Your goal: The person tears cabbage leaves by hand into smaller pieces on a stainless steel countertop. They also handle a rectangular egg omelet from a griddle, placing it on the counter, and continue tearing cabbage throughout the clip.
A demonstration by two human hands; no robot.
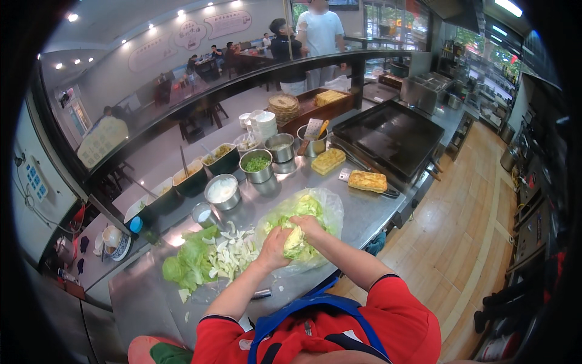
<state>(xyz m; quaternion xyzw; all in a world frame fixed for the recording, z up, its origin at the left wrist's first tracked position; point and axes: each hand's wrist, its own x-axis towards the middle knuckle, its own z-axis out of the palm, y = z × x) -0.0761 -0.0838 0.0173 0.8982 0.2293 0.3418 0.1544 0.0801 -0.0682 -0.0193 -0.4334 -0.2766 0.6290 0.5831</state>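
Note:
My left hand (274,249) and my right hand (309,227) are closed around a clump of shredded pale-green leaves (295,245), cabbage or lettuce. They hold it over a transparent plastic bag (335,207), which lies spread on the steel counter with more shredded leaves (309,207) on it. To the left of my left hand is a heap of white cut vegetable pieces (233,251). Beside that heap lie whole green lettuce leaves (188,259). A metal handle (261,294), perhaps a knife's, shows below my left forearm; the rest of it is hidden.
Behind the bag stand steel pots, one with chopped green onion (256,164) and one with a white substance (222,189). Two golden fried blocks (367,181) sit near a flat black griddle (388,136). Dark food tubs (188,177) line the left. Two people (318,41) stand beyond the glass.

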